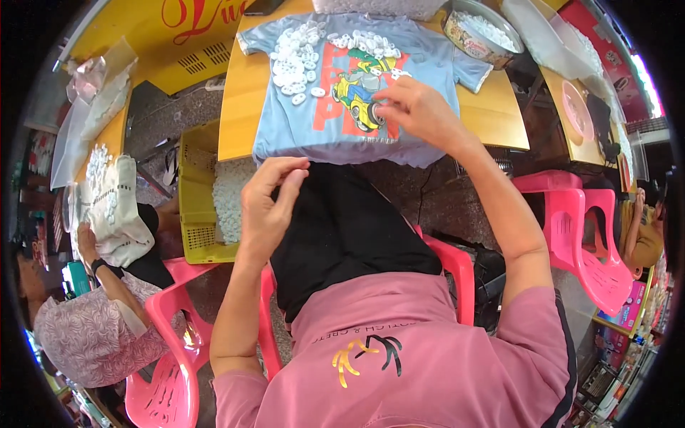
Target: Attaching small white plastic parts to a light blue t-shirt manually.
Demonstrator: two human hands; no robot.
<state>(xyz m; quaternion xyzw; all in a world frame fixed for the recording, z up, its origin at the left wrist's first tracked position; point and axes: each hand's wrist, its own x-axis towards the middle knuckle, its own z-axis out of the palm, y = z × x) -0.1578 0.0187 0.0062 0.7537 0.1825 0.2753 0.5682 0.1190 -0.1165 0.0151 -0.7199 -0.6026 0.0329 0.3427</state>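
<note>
A light blue T-shirt (pixel 292 135) with a cartoon print lies spread over the wooden table in front of me. Small white oval plastic pieces with holes (pixel 296 60) are heaped on its upper left, and a looser group (pixel 364 43) lies at the upper middle. My right hand (pixel 424 114) hovers over the print, thumb and fingers drawn together. Just off the near table edge, above my lap, my left hand (pixel 267 203) has its fingertips pinched. Whatever either hand holds is too small or hidden to make out.
A round tin (pixel 485 50) of white pieces stands at the table's far right, beside a clear tub (pixel 378 7). Left of my legs is a yellow crate (pixel 200 192) with a white sack. A person (pixel 100 321) sits at the left; pink chairs (pixel 571 221) stand around.
</note>
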